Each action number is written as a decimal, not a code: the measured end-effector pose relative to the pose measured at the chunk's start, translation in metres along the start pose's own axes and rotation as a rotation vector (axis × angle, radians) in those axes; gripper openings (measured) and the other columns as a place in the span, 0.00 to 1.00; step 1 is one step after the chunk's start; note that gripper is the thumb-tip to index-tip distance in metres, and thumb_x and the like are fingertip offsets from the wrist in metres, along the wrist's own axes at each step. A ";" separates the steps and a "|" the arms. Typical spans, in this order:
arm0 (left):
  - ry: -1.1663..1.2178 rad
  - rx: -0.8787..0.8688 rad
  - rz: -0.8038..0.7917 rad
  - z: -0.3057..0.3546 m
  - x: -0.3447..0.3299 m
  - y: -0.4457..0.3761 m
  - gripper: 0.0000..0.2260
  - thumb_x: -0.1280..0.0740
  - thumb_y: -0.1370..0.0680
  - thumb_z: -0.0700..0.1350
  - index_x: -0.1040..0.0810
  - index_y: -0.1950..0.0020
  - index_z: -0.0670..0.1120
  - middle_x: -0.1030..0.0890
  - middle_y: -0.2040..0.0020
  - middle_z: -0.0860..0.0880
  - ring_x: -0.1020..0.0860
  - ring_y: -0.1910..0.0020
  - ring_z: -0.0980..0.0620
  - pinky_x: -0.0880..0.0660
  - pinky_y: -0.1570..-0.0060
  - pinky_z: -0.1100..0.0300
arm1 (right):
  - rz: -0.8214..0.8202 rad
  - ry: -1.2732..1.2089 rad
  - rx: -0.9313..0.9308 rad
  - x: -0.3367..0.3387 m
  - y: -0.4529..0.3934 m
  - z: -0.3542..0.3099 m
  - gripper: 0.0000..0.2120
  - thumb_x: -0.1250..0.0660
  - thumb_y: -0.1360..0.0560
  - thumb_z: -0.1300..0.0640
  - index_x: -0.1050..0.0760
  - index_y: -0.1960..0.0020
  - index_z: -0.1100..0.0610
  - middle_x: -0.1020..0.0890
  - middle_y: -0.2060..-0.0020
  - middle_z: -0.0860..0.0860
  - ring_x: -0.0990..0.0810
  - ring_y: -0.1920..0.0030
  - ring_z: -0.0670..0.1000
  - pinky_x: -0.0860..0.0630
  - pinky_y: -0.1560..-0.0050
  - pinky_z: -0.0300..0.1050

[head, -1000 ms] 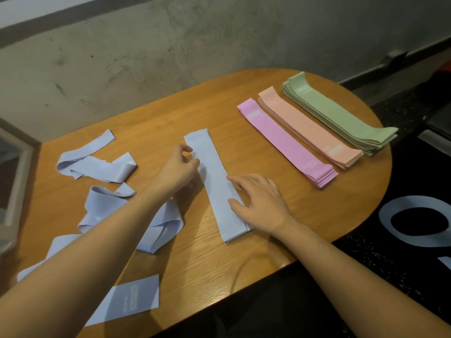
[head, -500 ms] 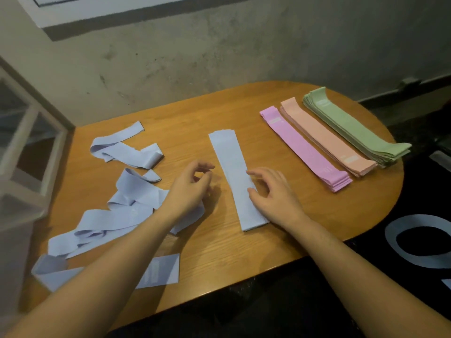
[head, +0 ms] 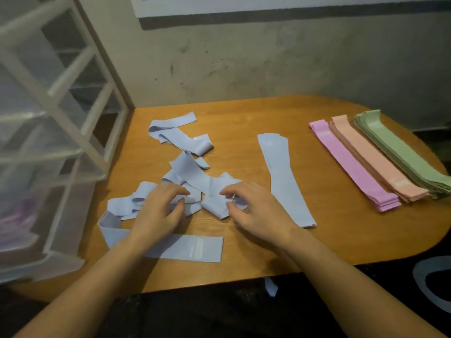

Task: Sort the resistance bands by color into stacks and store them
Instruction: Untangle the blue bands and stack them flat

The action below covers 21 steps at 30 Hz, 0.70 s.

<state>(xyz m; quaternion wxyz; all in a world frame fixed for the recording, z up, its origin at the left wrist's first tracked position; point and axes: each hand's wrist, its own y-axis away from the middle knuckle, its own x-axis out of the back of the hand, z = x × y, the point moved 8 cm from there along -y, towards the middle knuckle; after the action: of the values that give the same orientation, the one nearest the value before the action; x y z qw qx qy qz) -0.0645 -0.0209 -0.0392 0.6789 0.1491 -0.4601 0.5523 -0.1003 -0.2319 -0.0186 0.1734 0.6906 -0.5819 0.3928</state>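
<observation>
1. Nearest, a small blue scrap (head: 271, 287) hangs below the front edge of the wooden table (head: 292, 250), and a flat blue band with a pale label (head: 192, 248) lies along that edge; the left forearm crosses over its left part.
2. Just beyond, the left hand (head: 158, 213) is palm down on the tangled blue bands (head: 190, 176), its fingers curled into the folds and apparently gripping one, though the contact is partly hidden.
3. Beside it, the right hand (head: 256, 209) also reaches into the tangle, thumb and fingertips pinching a folded loop of blue band at its right end.
4. The tangle spreads from the hands toward the wall, with one long twisted strip at its far end.
5. To the right of the right hand, well apart from the tangle, a neat blue stack (head: 283, 176) lies flat, running away from the viewer.
6. Farther right, three sorted stacks lie side by side, touching or nearly so: the pink stack (head: 351, 167), the peach stack (head: 375, 159) and the green stack (head: 402, 152), the green nearest the table's rounded end.
7. On the left, a translucent drawer unit (head: 48, 142) with a white frame stands against the table; its lower drawer shows a blurred purple and pink content that I cannot identify.
8. Behind everything rises a stained grey wall (head: 244, 64).
</observation>
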 end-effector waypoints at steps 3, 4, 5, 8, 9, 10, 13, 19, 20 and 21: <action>-0.181 -0.006 0.041 -0.024 0.015 0.011 0.12 0.38 0.24 0.49 0.20 0.46 0.46 0.20 0.46 0.49 0.22 0.46 0.45 0.26 0.49 0.47 | -0.107 0.010 0.006 -0.021 -0.016 -0.019 0.14 0.34 0.21 0.52 0.23 0.35 0.47 0.19 0.45 0.43 0.25 0.42 0.45 0.28 0.41 0.42; -0.194 0.019 0.052 -0.032 0.019 0.015 0.13 0.38 0.24 0.50 0.19 0.46 0.46 0.20 0.45 0.49 0.23 0.44 0.45 0.26 0.48 0.46 | -0.149 0.019 -0.006 -0.029 -0.020 -0.024 0.14 0.35 0.20 0.51 0.24 0.35 0.46 0.20 0.44 0.43 0.25 0.41 0.44 0.29 0.41 0.41; -0.180 0.043 0.064 -0.038 0.022 0.020 0.13 0.38 0.24 0.51 0.19 0.46 0.46 0.20 0.44 0.49 0.23 0.43 0.47 0.27 0.46 0.46 | -0.192 0.018 -0.021 -0.036 -0.024 -0.028 0.15 0.35 0.20 0.51 0.24 0.34 0.46 0.20 0.43 0.43 0.26 0.40 0.44 0.29 0.40 0.40; -0.143 0.063 0.099 -0.046 0.026 0.034 0.13 0.38 0.23 0.51 0.18 0.47 0.47 0.20 0.44 0.51 0.24 0.41 0.50 0.29 0.42 0.50 | -0.288 0.003 -0.042 -0.061 -0.030 -0.040 0.17 0.33 0.22 0.49 0.23 0.34 0.47 0.19 0.41 0.44 0.25 0.39 0.45 0.26 0.38 0.44; -0.140 0.056 0.112 -0.047 0.026 0.038 0.12 0.38 0.23 0.50 0.18 0.48 0.47 0.20 0.45 0.52 0.23 0.42 0.51 0.30 0.42 0.52 | -0.309 0.016 -0.037 -0.070 -0.030 -0.044 0.18 0.31 0.23 0.47 0.23 0.34 0.47 0.19 0.42 0.44 0.25 0.40 0.45 0.26 0.38 0.47; -0.133 0.048 0.123 -0.047 0.026 0.041 0.12 0.38 0.23 0.49 0.18 0.49 0.47 0.19 0.46 0.52 0.23 0.42 0.51 0.31 0.43 0.55 | -0.327 0.048 -0.021 -0.079 -0.030 -0.048 0.20 0.30 0.24 0.43 0.23 0.34 0.46 0.19 0.43 0.44 0.25 0.40 0.46 0.26 0.37 0.49; -0.087 0.041 0.140 -0.048 0.025 0.047 0.12 0.38 0.24 0.48 0.18 0.49 0.46 0.18 0.47 0.52 0.23 0.43 0.53 0.32 0.42 0.60 | -0.393 0.240 0.028 -0.101 -0.025 -0.056 0.26 0.30 0.28 0.34 0.24 0.34 0.44 0.23 0.42 0.45 0.30 0.40 0.50 0.33 0.35 0.52; -0.052 -0.033 0.108 -0.034 0.026 0.049 0.12 0.38 0.23 0.48 0.18 0.49 0.44 0.18 0.49 0.51 0.22 0.47 0.53 0.24 0.48 0.52 | -0.382 0.221 0.021 -0.109 -0.020 -0.060 0.15 0.27 0.29 0.38 0.19 0.46 0.43 0.26 0.42 0.44 0.33 0.38 0.49 0.36 0.35 0.50; -0.043 -0.042 0.098 -0.032 0.025 0.050 0.11 0.38 0.23 0.48 0.18 0.49 0.45 0.18 0.50 0.51 0.22 0.48 0.54 0.23 0.48 0.51 | -0.383 0.203 0.014 -0.109 -0.019 -0.062 0.12 0.27 0.29 0.39 0.18 0.49 0.43 0.26 0.44 0.43 0.33 0.39 0.49 0.36 0.36 0.49; -0.032 -0.048 0.088 -0.031 0.025 0.050 0.11 0.37 0.22 0.48 0.18 0.49 0.45 0.19 0.50 0.52 0.22 0.48 0.54 0.23 0.49 0.50 | -0.389 0.194 0.009 -0.111 -0.018 -0.062 0.10 0.27 0.28 0.40 0.18 0.51 0.44 0.25 0.45 0.43 0.33 0.40 0.48 0.35 0.37 0.49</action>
<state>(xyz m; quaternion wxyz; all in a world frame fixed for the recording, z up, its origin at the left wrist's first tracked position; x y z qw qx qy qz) -0.0953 0.0339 -0.0516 0.6497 0.1213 -0.4903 0.5682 -0.1058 -0.1097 -0.0576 0.2981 0.7498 -0.4164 0.4190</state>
